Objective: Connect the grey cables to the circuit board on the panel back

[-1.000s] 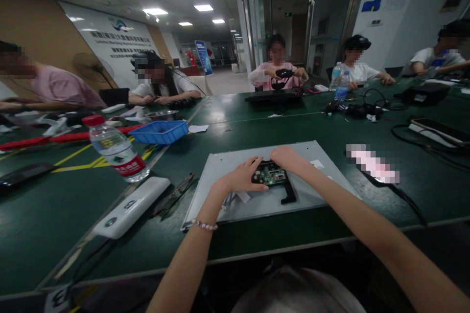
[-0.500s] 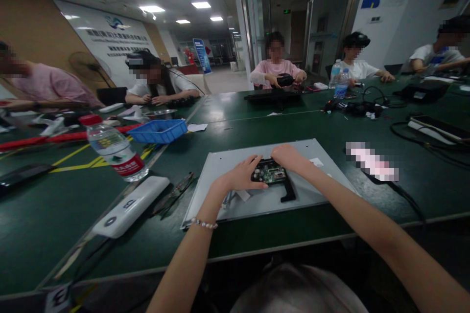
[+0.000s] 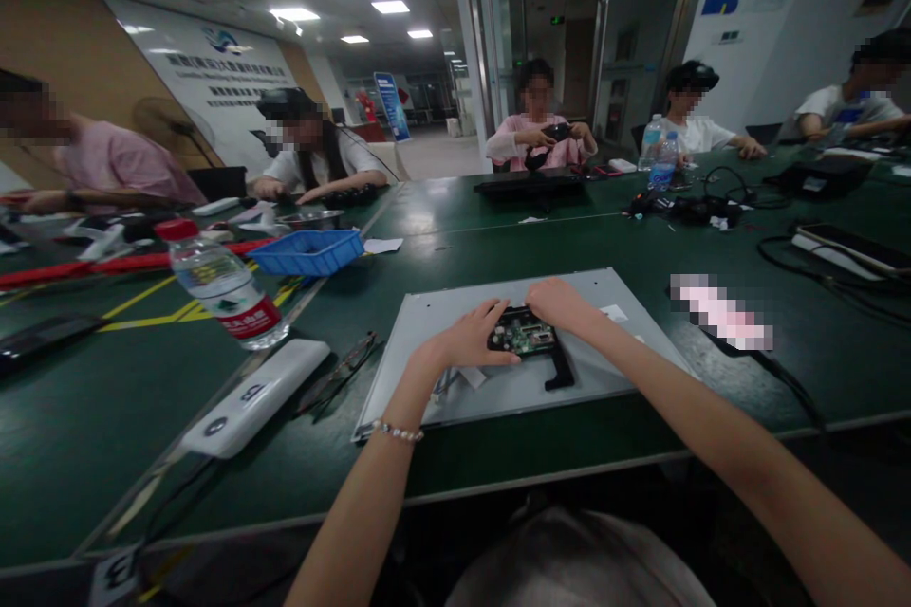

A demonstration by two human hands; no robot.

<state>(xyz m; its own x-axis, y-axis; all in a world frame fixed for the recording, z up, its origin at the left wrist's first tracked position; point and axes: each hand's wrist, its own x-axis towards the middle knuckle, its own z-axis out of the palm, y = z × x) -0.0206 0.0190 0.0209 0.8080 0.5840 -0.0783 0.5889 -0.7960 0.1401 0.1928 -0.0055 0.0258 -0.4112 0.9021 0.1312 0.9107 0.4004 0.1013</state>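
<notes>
A green circuit board in a black frame point(image 3: 527, 334) lies on a flat grey panel point(image 3: 455, 303) on the green table. My left hand point(image 3: 475, 338) rests at the frame's left side, thumb and fingers spread around its edge. At the frame's top edge is my right hand point(image 3: 551, 302), its fingers curled down; whatever they pinch is hidden behind the hand. A black arm of the frame point(image 3: 561, 370) extends toward me at the lower right. Beside my left wrist, white connectors and a small label point(image 3: 473, 377) lie on the panel.
To the left are a bottle with a red cap point(image 3: 226, 289), a white power bank point(image 3: 257, 398), eyeglasses point(image 3: 336, 379) and a blue tray point(image 3: 309, 254). A phone-like object with a cable point(image 3: 722, 313) lies right. Several people sit across the table.
Both of my hands and the board look unmoved. Across the table, a person in pink has raised and turned a black object, and a person at the left has shifted their head and arm.
</notes>
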